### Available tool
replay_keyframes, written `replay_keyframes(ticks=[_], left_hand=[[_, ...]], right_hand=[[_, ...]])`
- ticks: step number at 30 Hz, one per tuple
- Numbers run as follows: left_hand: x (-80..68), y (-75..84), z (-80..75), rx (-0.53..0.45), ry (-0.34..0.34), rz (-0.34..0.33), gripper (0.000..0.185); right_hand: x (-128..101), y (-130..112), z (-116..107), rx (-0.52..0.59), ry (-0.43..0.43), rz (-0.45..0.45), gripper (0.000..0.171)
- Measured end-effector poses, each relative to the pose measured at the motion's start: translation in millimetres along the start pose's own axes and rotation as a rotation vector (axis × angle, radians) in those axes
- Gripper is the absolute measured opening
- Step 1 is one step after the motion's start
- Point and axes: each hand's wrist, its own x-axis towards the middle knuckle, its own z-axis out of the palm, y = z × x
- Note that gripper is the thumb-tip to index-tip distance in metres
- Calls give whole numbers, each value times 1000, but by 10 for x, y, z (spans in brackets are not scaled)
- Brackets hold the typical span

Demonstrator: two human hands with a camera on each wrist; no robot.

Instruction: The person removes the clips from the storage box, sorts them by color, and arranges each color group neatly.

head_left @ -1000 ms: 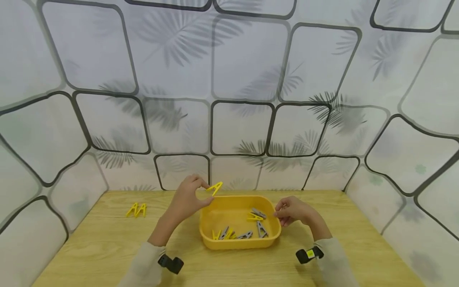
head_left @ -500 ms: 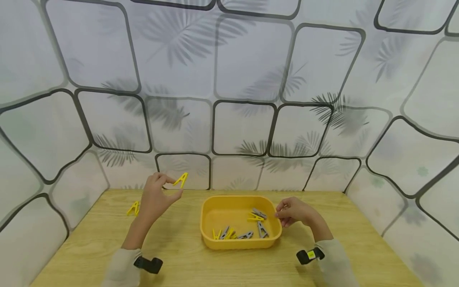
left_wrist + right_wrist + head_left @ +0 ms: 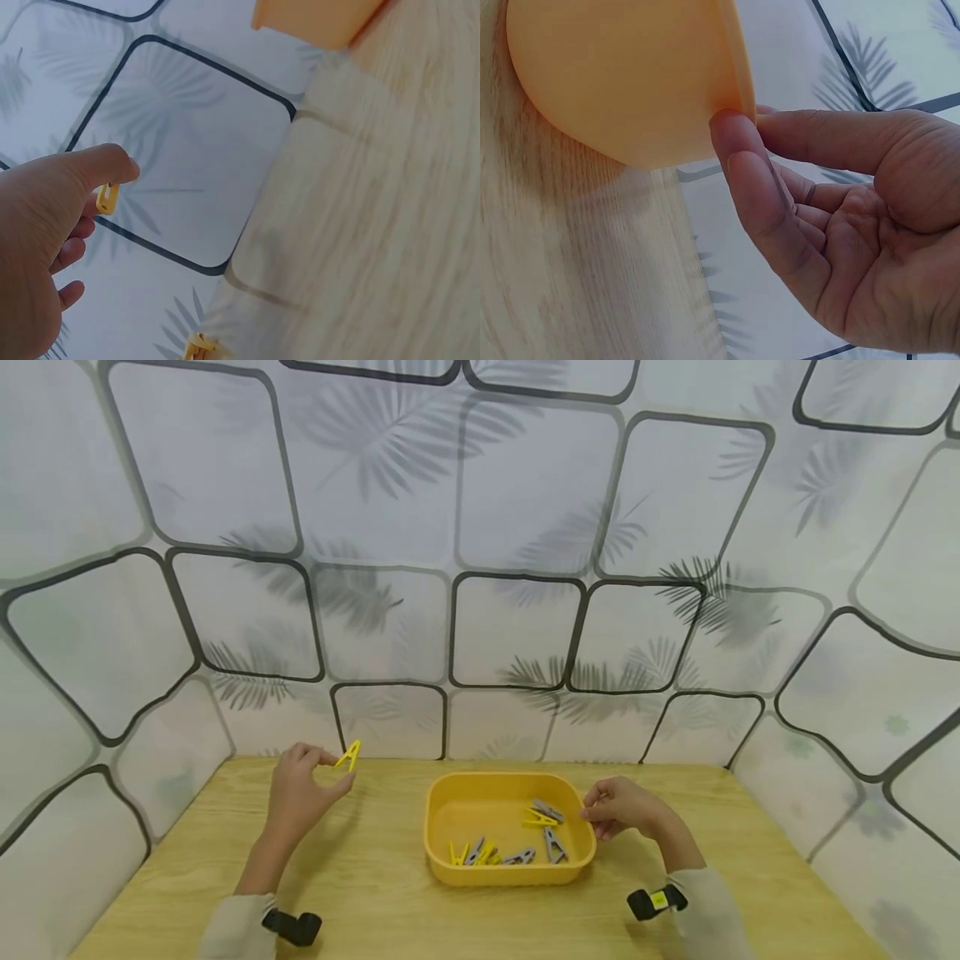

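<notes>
Two bare hands work over a pale wooden table (image 3: 390, 902). The right hand (image 3: 618, 810) pinches the rim of a yellow plastic tub (image 3: 510, 870) holding grey and yellow pegs (image 3: 543, 817). Farther left, the left hand (image 3: 300, 793) pinches a small yellow plastic clothes peg (image 3: 348, 754) in the air. It looks light, stiff and springy, best gripped at its tail. Behind that hand more pegs are half hidden; their number is unclear.
</notes>
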Motion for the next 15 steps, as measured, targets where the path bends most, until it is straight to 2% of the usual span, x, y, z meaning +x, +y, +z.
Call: replay_keyframes(ticks=[10, 15], left_hand=[[-83, -138, 26, 32, -14, -20, 33], [-109, -190, 19, 53, -56, -57, 32]], right_hand=[[-5, -3, -16, 6, -13, -2, 23], [-5, -13, -12, 9, -12, 1, 23]])
